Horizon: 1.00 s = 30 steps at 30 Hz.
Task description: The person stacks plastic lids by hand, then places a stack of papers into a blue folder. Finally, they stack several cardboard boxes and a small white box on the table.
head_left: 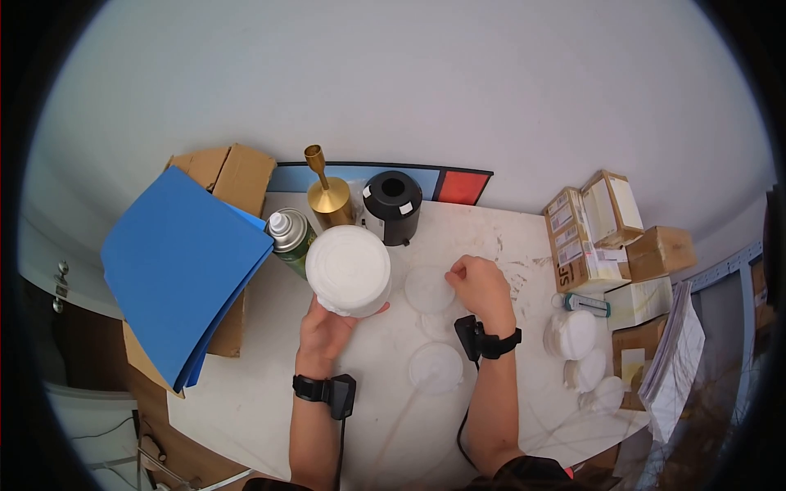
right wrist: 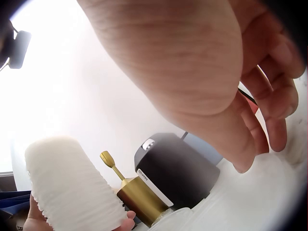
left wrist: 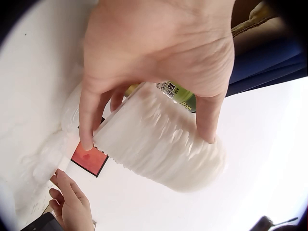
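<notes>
My left hand (head_left: 322,334) holds up a thick stack of white round pieces (head_left: 347,268) with frilled edges. In the left wrist view its thumb and fingers span the ruffled side of the stack (left wrist: 159,139). The right wrist view shows the same stack (right wrist: 72,185) as a tall cylinder. Over the table, my right hand (head_left: 483,290) has its thumb and fingertips together at the edge of a thin, translucent white disc (head_left: 426,290), which it pinches. Nearer to me lies another translucent disc (head_left: 435,368).
Behind the stack stand a spray can (head_left: 288,235), a gold candlestick-like object (head_left: 332,200) and a black cylinder (head_left: 392,209). Blue folders (head_left: 184,270) lean on cardboard at left. At right are boxes (head_left: 573,245), several white round pieces (head_left: 571,335) and a small tube (head_left: 588,305).
</notes>
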Each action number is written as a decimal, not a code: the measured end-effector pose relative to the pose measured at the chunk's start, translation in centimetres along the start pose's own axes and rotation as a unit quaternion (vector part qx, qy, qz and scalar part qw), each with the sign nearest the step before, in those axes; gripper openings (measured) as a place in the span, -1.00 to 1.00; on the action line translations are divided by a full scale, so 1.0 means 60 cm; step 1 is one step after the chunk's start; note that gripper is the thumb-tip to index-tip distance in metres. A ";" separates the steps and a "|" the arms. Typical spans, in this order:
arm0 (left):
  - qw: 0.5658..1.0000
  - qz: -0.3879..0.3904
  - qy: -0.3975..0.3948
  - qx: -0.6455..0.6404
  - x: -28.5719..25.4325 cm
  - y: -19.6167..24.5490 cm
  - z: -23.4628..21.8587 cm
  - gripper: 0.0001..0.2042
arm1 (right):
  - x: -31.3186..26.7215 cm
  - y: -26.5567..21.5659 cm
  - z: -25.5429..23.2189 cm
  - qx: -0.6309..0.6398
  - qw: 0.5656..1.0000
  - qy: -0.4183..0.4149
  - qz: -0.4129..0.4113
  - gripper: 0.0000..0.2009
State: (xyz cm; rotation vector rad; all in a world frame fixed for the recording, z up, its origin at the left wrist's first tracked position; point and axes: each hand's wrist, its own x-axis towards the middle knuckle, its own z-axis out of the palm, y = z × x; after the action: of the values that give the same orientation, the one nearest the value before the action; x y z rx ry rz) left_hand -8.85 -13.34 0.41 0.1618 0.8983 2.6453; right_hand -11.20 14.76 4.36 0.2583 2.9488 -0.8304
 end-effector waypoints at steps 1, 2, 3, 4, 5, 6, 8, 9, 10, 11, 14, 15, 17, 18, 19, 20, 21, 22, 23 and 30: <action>1.000 0.007 0.004 -0.003 0.000 0.000 0.002 -0.10 | 0.001 0.000 0.005 0.003 1.000 -0.008 0.003 -0.81; 1.000 0.014 0.007 -0.005 0.000 -0.001 0.002 -0.10 | 0.003 0.001 0.009 0.006 1.000 -0.015 0.005 -0.81; 1.000 0.015 0.006 -0.003 0.000 -0.002 0.002 -0.10 | 0.004 0.003 0.013 0.009 1.000 -0.022 0.009 -0.81; 1.000 0.015 0.005 -0.001 0.001 -0.004 0.002 -0.10 | 0.004 0.005 0.016 -0.002 1.000 -0.009 0.010 -0.81; 1.000 0.016 0.003 0.001 0.001 -0.005 0.001 -0.10 | 0.004 0.008 0.019 -0.014 1.000 0.004 0.011 -0.81; 1.000 0.013 -0.007 0.008 0.001 -0.005 0.001 -0.10 | 0.004 0.009 0.021 -0.025 0.999 0.017 0.013 -0.80; 0.999 0.009 -0.029 0.025 0.000 -0.001 -0.001 -0.10 | 0.006 0.020 0.015 -0.002 0.999 0.028 0.023 -0.80; 0.999 0.014 -0.028 0.012 0.001 -0.001 0.001 -0.10 | 0.006 0.021 0.007 0.008 0.999 0.034 0.027 -0.79; 1.000 0.018 -0.025 -0.001 0.001 -0.003 0.004 -0.10 | 0.007 0.022 -0.002 0.044 0.998 0.041 0.031 -0.80; 0.999 0.023 -0.022 -0.015 0.000 -0.005 0.006 -0.09 | 0.006 0.024 -0.013 0.079 0.995 0.047 0.036 -0.80; 1.000 0.013 0.000 0.004 0.001 -0.007 0.011 -0.07 | 0.005 0.025 -0.037 0.165 0.983 0.062 0.050 -0.76; 1.000 0.009 -0.003 0.007 0.002 -0.006 0.011 -0.07 | 0.005 0.027 -0.042 0.191 0.978 0.066 0.055 -0.75; 1.000 0.001 -0.010 0.011 0.004 -0.006 0.009 -0.06 | 0.010 0.042 -0.032 0.184 0.979 0.086 0.035 -0.75; 1.000 -0.001 -0.009 0.010 0.004 -0.006 0.010 -0.05 | 0.012 0.050 -0.023 0.181 0.979 0.095 0.025 -0.75; 1.000 -0.003 -0.009 0.009 0.005 -0.006 0.011 -0.05 | 0.014 0.058 -0.016 0.165 0.980 0.107 0.021 -0.75; 1.000 -0.005 -0.008 0.008 0.005 -0.006 0.012 -0.04 | 0.017 0.066 -0.007 0.150 0.981 0.119 0.017 -0.76; 1.000 -0.007 -0.006 0.009 0.005 -0.007 0.011 -0.04 | 0.018 0.068 -0.003 0.135 0.982 0.131 0.013 -0.76; 1.000 -0.009 -0.004 0.010 0.004 -0.008 0.009 -0.03 | 0.019 0.069 0.002 0.127 0.981 0.139 0.036 -0.78; 1.000 -0.010 -0.002 0.012 0.004 -0.008 0.008 -0.03 | 0.021 0.069 0.007 0.119 0.980 0.146 0.059 -0.80; 0.999 -0.016 -0.010 0.028 0.008 -0.009 0.012 0.00 | 0.027 0.059 0.022 -0.005 0.978 0.190 0.083 -0.85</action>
State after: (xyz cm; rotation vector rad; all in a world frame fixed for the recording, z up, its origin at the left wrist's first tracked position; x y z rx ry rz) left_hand -9.00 -12.35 0.68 0.1862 0.9602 2.5854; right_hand -12.11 17.27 1.24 0.7280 3.2135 -0.8223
